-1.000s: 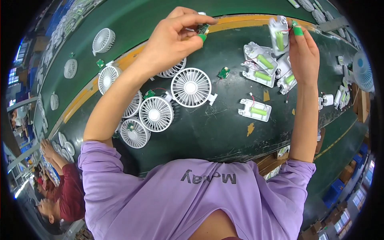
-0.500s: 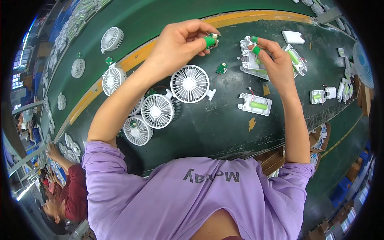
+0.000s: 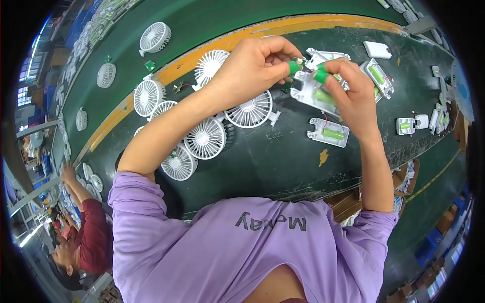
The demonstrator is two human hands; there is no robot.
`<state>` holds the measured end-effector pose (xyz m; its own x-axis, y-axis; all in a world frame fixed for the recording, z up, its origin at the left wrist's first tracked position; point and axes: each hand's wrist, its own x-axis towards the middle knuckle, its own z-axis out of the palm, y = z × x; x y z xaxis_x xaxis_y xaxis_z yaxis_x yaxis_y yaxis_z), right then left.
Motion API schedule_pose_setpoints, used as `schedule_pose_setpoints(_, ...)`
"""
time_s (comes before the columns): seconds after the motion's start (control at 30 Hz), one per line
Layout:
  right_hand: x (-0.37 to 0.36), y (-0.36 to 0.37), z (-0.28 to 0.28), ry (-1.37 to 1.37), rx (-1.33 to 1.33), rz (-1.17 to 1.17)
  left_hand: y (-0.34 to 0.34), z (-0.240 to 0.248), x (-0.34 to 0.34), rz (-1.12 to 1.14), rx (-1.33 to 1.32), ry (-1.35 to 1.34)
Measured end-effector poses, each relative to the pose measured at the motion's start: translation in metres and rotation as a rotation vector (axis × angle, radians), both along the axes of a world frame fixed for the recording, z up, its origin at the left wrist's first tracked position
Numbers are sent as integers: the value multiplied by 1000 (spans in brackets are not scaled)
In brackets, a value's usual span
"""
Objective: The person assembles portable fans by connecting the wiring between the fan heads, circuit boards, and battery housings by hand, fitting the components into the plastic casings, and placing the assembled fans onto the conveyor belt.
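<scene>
My left hand (image 3: 268,63) is closed in a pinch on a small circuit board (image 3: 298,61), beside the fingertips of my right hand (image 3: 349,87). Green tape wraps fingers on both hands. The right thumb and finger pinch together over the end of a white battery housing (image 3: 306,95); what lies between them is hidden. Behind it sits another white housing (image 3: 331,54). Nearer to me lies an open housing (image 3: 316,135) with a green battery cell (image 3: 333,134) and a red wire. White fan heads (image 3: 249,110) lie around and beyond my left forearm.
A white cover (image 3: 377,49) and another battery housing (image 3: 380,80) lie to the right, with more parts (image 3: 405,125) farther right. Across a yellow ledge (image 3: 177,68), a green belt carries fan heads (image 3: 155,37). A co-worker in a maroon sleeve (image 3: 96,232) is at the left.
My left hand has moved right with the circuit board, up to the right hand. The housing under my right hand has shifted nearer to me. A fan head shows beyond my left forearm.
</scene>
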<state>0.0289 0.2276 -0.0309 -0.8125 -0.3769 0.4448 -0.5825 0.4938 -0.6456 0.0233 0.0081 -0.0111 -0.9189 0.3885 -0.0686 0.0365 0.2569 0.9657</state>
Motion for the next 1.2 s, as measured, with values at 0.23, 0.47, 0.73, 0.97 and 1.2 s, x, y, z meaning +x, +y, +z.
schedule_pose_setpoints(0.23,0,-6,26,295,266,123,-1,5,9,-57,-35,-16)
schedule_pose_setpoints(0.47,-4,2,33,160,299,188,-2,7,11,-133,26,-21)
schedule_pose_setpoints(0.73,0,-2,79,55,560,278,5,17,8,-140,-30,-213)
schedule_pose_setpoints(0.97,-40,-25,-2,803,-433,452,2,4,12,-130,-12,25)
schedule_pose_setpoints(1.2,3,-2,76,114,521,258,4,10,9,-251,-79,-37)
